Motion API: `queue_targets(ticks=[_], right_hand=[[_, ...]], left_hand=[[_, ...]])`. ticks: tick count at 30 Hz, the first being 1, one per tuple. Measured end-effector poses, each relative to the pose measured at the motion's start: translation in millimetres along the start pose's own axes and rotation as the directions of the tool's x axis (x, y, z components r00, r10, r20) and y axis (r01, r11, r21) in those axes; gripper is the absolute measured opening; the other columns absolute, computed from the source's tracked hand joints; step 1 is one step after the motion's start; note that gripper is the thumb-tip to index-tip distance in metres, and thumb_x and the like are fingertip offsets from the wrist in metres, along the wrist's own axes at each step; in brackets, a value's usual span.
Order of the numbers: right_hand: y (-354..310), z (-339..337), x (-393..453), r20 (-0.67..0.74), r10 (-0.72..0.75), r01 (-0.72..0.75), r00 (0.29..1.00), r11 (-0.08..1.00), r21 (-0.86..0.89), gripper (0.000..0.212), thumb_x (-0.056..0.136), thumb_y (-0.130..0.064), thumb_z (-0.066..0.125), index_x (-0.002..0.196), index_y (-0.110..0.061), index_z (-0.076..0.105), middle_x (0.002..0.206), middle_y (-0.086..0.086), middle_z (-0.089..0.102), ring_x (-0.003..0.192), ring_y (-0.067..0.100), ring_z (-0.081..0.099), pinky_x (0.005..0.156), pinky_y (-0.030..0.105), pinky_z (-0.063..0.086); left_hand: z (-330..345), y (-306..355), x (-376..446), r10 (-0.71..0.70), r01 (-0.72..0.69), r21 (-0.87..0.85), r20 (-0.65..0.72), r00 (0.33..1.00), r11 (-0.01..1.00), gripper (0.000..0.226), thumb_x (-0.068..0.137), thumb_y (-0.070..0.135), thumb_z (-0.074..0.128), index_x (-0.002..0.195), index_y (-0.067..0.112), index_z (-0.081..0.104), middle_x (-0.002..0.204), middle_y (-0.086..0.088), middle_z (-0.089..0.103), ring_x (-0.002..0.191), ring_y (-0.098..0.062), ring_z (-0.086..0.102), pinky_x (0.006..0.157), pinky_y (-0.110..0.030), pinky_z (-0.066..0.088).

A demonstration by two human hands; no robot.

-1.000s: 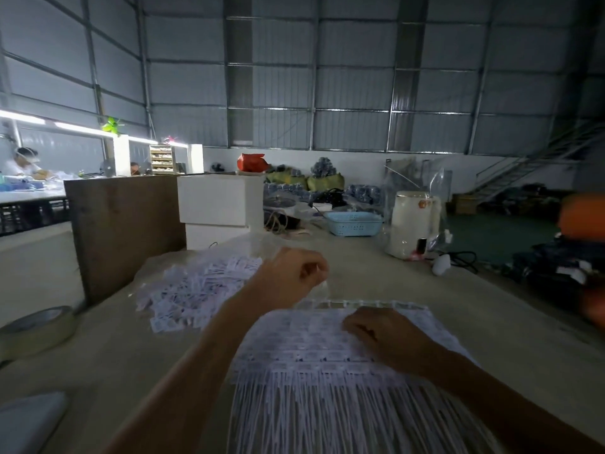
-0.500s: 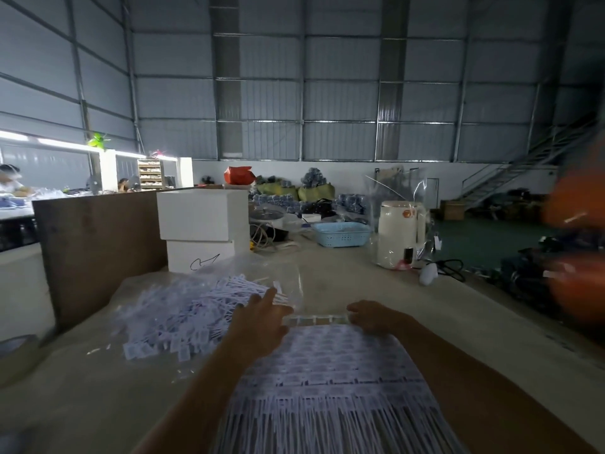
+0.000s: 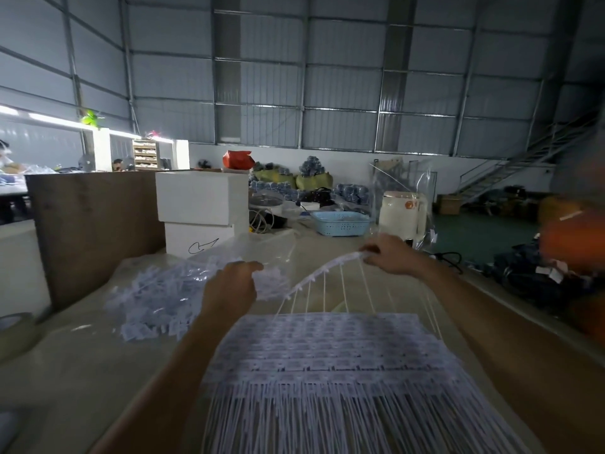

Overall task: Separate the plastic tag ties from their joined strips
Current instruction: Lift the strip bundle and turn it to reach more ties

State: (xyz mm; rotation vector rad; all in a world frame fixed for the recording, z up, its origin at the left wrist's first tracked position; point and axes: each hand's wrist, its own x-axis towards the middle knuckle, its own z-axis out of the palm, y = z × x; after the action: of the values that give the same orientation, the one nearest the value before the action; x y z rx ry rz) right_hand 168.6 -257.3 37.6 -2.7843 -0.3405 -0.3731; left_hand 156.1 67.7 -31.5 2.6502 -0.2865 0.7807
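Fingers of both hands, left (image 3: 230, 285) and right (image 3: 389, 255), pinch one strip (image 3: 322, 271) running 8-to-2 o'clock, raised at 12 o'clock of the tie stack (image 3: 327, 348), equally near.

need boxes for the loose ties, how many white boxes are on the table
2: one white box stacked on a second white box, behind the loose ties pile. Others may be hidden.
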Motion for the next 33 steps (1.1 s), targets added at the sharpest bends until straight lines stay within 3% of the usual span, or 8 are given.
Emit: queue_targets(ticks=[7, 10, 13, 16, 21, 25, 28, 33], right_hand=[[-58, -93, -63, -0.222, -0.184, 0.175, 0.957, 0.983, -0.061, 0.033, 0.089, -0.015, 0.072, 0.121, -0.020, 0.069, 0.113, 0.006, 0.062, 0.094, 0.017, 0.054, 0.079, 0.023, 0.042], [-85, -116, -96, -0.301, -0.269, 0.239, 0.915, 0.962, -0.131, 0.034, 0.087, -0.017, 0.073, 0.120, -0.027, 0.070, 0.105, 0.001, 0.058, 0.099, 0.018, 0.049, 0.084, 0.030, 0.041], [-101, -127, -120, -0.385, -0.339, 0.296, 0.858, 0.940, -0.169, 0.034, 0.088, -0.021, 0.072, 0.120, -0.031, 0.070, 0.103, -0.003, 0.056, 0.101, 0.015, 0.045, 0.087, 0.033, 0.035], [-107, -122, -124, -0.484, -0.340, 0.298, 0.806, 0.940, -0.164, 0.032, 0.090, -0.026, 0.069, 0.121, -0.034, 0.067, 0.105, -0.007, 0.055, 0.101, 0.012, 0.043, 0.087, 0.033, 0.032], [-102, -94, -114, -0.485, -0.303, 0.284, 0.820, 0.952, -0.113, 0.034, 0.088, -0.030, 0.068, 0.121, -0.026, 0.068, 0.109, -0.006, 0.058, 0.102, 0.015, 0.050, 0.094, 0.042, 0.044], [-84, -98, -112, -0.356, -0.193, 0.190, 0.915, 0.981, -0.043, 0.041, 0.080, -0.060, 0.064, 0.107, -0.029, 0.069, 0.104, -0.011, 0.063, 0.092, 0.014, 0.058, 0.083, 0.037, 0.050], [-71, -99, -115, -0.228, -0.191, 0.240, 0.955, 0.948, 0.208, 0.013, 0.086, -0.045, 0.067, 0.099, -0.046, 0.065, 0.099, -0.012, 0.071, 0.079, 0.007, 0.067, 0.069, 0.028, 0.055], [-55, -100, -113, -0.136, -0.209, 0.234, 0.968, 0.951, 0.202, 0.031, 0.090, -0.025, 0.071, 0.113, -0.045, 0.064, 0.107, -0.013, 0.070, 0.087, -0.003, 0.066, 0.075, 0.011, 0.052]], left_hand=[[-34, 23, 1, -0.048, 0.048, 0.028, 0.011, 0.999, 0.998, 0.023, 0.095, 0.020, 0.050, 0.097, 0.021, 0.073, 0.091, -0.003, 0.072, 0.078, -0.023, 0.067, 0.073, -0.035, 0.057], [-74, 49, 4, -0.025, 0.077, -0.406, 0.131, 0.991, 0.911, 0.016, 0.096, 0.019, 0.059, 0.088, 0.020, 0.074, 0.074, -0.002, 0.074, 0.056, -0.018, 0.068, 0.048, -0.025, 0.051], [-117, 72, -2, 0.068, -0.126, -0.637, -0.114, 0.991, 0.760, 0.019, 0.096, 0.035, 0.057, 0.093, 0.023, 0.072, 0.083, 0.005, 0.074, 0.064, -0.002, 0.066, 0.058, -0.019, 0.047], [-147, 89, -13, 0.213, -0.343, -0.510, -0.296, 0.931, 0.789, 0.042, 0.089, 0.060, 0.051, 0.115, 0.032, 0.067, 0.107, 0.021, 0.066, 0.093, 0.010, 0.058, 0.074, -0.010, 0.039], [-156, 96, -18, 0.358, -0.428, -0.206, -0.306, 0.882, 0.880, 0.019, 0.090, 0.043, 0.064, 0.105, 0.034, 0.073, 0.081, 0.023, 0.065, 0.067, 0.002, 0.060, 0.060, -0.016, 0.041], [-164, 79, -9, 0.345, -0.407, -0.218, -0.273, 0.898, 0.887, 0.011, 0.087, 0.037, 0.069, 0.093, 0.046, 0.068, 0.084, 0.025, 0.067, 0.075, 0.007, 0.060, 0.068, -0.017, 0.043], [-167, 63, -2, 0.333, -0.377, -0.177, -0.236, 0.913, 0.909, 0.012, 0.085, 0.037, 0.071, 0.083, 0.047, 0.067, 0.080, 0.025, 0.066, 0.073, 0.007, 0.059, 0.065, -0.018, 0.041], [-166, 41, 4, 0.304, -0.323, -0.192, -0.122, 0.945, 0.927, 0.010, 0.085, 0.033, 0.072, 0.079, 0.041, 0.072, 0.080, 0.017, 0.073, 0.078, -0.005, 0.066, 0.079, -0.030, 0.050]])
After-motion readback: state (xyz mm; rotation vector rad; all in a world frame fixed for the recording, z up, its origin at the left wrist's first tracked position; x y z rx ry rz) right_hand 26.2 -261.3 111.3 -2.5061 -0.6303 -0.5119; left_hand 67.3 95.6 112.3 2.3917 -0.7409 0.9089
